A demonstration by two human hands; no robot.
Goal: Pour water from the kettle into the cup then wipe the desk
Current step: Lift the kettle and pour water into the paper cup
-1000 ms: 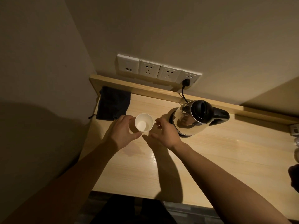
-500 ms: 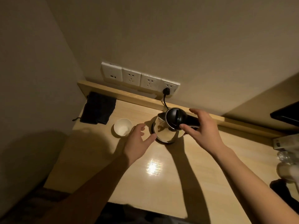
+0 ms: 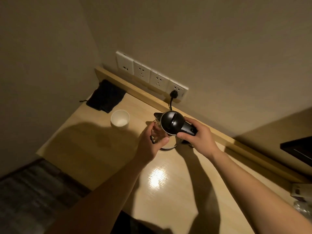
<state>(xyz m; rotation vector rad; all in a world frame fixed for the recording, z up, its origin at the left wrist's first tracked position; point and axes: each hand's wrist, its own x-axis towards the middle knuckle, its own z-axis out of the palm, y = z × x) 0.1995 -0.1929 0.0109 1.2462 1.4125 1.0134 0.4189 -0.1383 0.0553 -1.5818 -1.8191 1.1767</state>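
kettle [image 3: 170, 125]: stood on the desk [image 3: 168, 191] near the back ledge, on its base as far as could be told, black lid shut, spout turned toward the cup; cord ran up to a wall socket [image 3: 177, 91].
right hand [image 3: 199, 137]: closed round the black handle, thumb underneath, fingers wrapped over the top; firm hold.
left hand [image 3: 152, 143]: half-curled, cupped against the shiny body on the spout side; touching or just beside it, could not tell which.
cup [image 3: 120, 120]: white, paper by the look, upright, looked empty, well left of the kettle, just in front of a dark cloth [image 3: 105, 97].
handling, kettle: rigid metal and plastic, probably heavy if filled, smooth wall likely slippery and maybe hot; handle was the sensible grip, body only for steadying.
handling, cup: light and soft-walled, would tip or crush easily; a gentle hold low on the side seemed wise while pouring.
step: kettle not yet lifted, pour not begun.
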